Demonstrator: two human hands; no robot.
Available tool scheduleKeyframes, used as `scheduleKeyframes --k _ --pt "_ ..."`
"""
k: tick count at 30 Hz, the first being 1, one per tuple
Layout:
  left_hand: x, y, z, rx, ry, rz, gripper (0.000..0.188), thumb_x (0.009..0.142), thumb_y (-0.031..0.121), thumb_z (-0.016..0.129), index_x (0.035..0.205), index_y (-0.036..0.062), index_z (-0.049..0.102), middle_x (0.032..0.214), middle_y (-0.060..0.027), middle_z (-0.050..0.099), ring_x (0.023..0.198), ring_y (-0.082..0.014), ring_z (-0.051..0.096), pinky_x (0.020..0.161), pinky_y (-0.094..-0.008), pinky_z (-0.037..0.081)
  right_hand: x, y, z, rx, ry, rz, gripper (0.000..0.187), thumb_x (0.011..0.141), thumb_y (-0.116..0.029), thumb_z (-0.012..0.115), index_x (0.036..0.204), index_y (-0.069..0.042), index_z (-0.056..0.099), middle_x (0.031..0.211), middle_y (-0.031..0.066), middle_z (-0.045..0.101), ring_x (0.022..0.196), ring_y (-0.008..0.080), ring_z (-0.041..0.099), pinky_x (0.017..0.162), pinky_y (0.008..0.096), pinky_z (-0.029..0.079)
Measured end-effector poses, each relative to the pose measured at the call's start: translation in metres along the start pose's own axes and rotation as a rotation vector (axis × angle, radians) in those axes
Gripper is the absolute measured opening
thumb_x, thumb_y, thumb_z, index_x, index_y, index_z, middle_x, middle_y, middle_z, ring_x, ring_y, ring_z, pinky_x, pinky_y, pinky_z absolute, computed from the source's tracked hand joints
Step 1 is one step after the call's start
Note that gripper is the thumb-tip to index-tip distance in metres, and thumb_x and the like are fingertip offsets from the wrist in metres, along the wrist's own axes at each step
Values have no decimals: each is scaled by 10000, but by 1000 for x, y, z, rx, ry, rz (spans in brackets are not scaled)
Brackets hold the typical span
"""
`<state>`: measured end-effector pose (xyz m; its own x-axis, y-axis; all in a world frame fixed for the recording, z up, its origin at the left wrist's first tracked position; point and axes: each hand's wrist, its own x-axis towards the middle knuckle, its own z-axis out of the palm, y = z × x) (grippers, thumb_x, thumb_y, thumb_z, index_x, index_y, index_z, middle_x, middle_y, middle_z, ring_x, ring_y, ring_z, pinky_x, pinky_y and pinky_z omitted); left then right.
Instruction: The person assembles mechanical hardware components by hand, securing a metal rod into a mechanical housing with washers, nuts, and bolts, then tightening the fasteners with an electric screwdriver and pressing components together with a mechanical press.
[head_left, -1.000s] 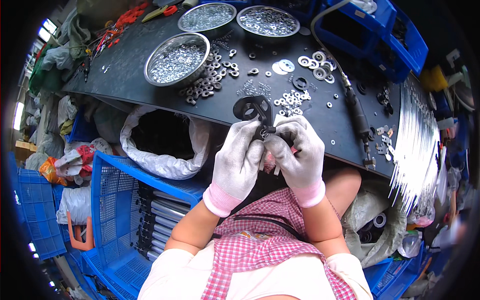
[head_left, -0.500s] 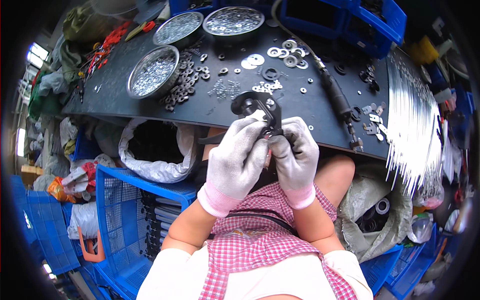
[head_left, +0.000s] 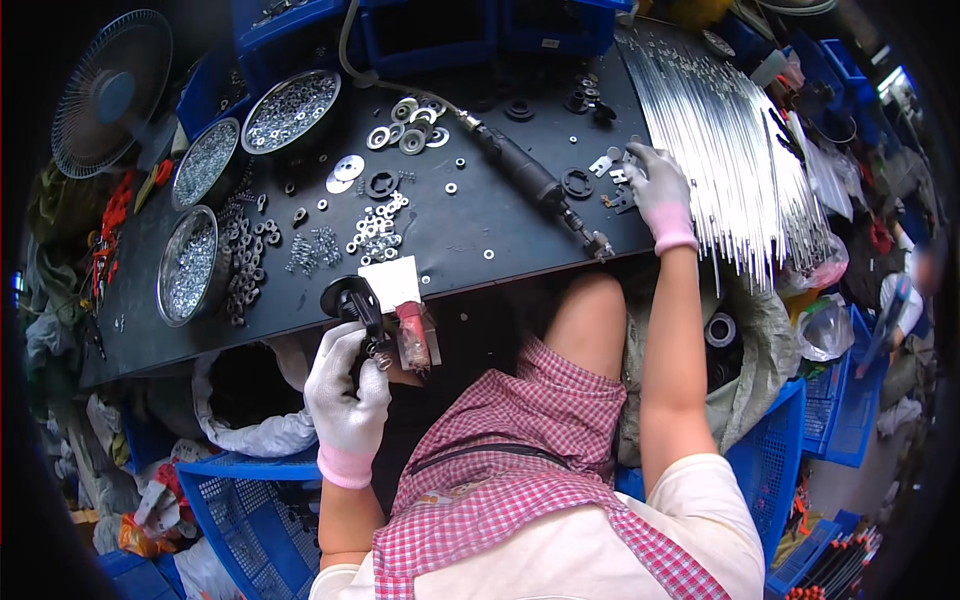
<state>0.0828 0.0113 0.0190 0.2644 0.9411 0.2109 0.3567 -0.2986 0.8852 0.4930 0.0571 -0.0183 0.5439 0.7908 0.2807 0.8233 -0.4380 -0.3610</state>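
Both my hands wear white gloves with pink cuffs. My left hand [head_left: 346, 385] is closed around a black part with a round disc [head_left: 350, 298], held just off the table's front edge. A small coil spring [head_left: 380, 357] shows by its fingertips. Right beside it stands a red-handled tool [head_left: 411, 335] with a white square piece [head_left: 392, 282] at its top. My right hand [head_left: 660, 190] is stretched out to the right side of the table, thumb and fingers apart, its fingertips at some small flat metal plates [head_left: 605, 162]. Whether it touches one is unclear.
A black power tool [head_left: 525, 172] with a hose lies mid-table. Long metal rods [head_left: 715, 140] lie to the right. Bowls of small parts [head_left: 190, 265] stand at the left, near loose nuts [head_left: 247, 262], springs [head_left: 315, 250] and washers [head_left: 410, 125]. Blue bins [head_left: 430, 40] line the back.
My hands were together on the black part. My right hand has let go and moved right to the metal plates. My left hand keeps the part. The view has shifted right.
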Motion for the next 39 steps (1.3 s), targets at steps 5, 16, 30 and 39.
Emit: scheduleKeyframes --k 5,16,30,39 --pt "2 -10 2 -5 21 35 222 866 5 424 1016 -53 577 859 -31 553 473 -9 427 413 -171 327 39 1 15 -139 -169 -337 359 771 -213 730 1115 -141 659 1125 110 620 1125 297 545 957 387 436" --pt "37 26 -4 -58 133 136 181 783 -57 495 911 -68 623 908 -98 616 753 -104 583 683 -231 466 -89 -148 -50 1261 -695 -133 168 893 -130 642 992 6 649 750 52 657 623 83 601 556 208 479" --pt "37 13 -16 15 258 224 192 764 -15 612 951 -44 642 945 -154 651 753 -207 679 648 -277 533 -170 -221 -27 1947 -1255 353 185 945 -232 591 893 -61 540 572 -15 505 363 27 337 343 163 245" --pt "25 8 -13 -292 149 -44 194 841 -12 547 1015 -35 629 966 -116 639 813 -152 638 720 -259 505 -178 -241 -20 1710 -857 184 217 944 -238 596 876 -39 543 655 6 575 518 24 499 410 183 380"
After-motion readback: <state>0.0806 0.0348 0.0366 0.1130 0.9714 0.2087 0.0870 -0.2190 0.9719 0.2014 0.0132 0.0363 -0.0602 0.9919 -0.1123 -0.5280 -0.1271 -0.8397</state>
